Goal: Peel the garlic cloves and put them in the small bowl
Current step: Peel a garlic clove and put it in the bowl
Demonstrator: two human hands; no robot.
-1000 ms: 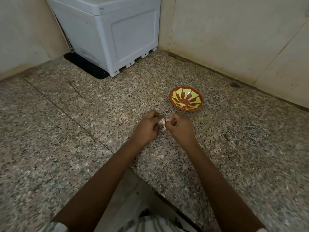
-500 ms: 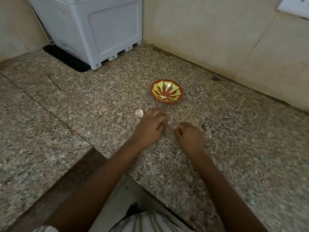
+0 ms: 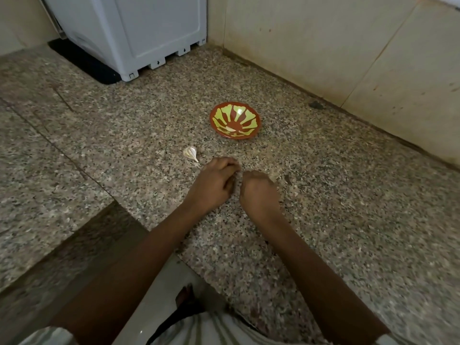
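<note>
Fingers (image 3: 224,163) of the left hand (image 3: 212,186) are curled inward, and those of the right hand (image 3: 258,195) are curled too, like a loose fist. Both hands are seen from the back, low over the counter (image 3: 348,220) and almost touching each other. If they pinch something between them I cannot tell, because the backs of the hands hide it. One clove (image 3: 190,153), white and with its papery skin on, lies on the counter just beside the left hand, on its far left side, not touching it. Beyond the hands stands the bowl (image 3: 235,120), red with a yellow-green pattern, near the clove but apart from it. In the far corner a white appliance (image 3: 129,33) stands against the tiled wall (image 3: 323,46).
</note>
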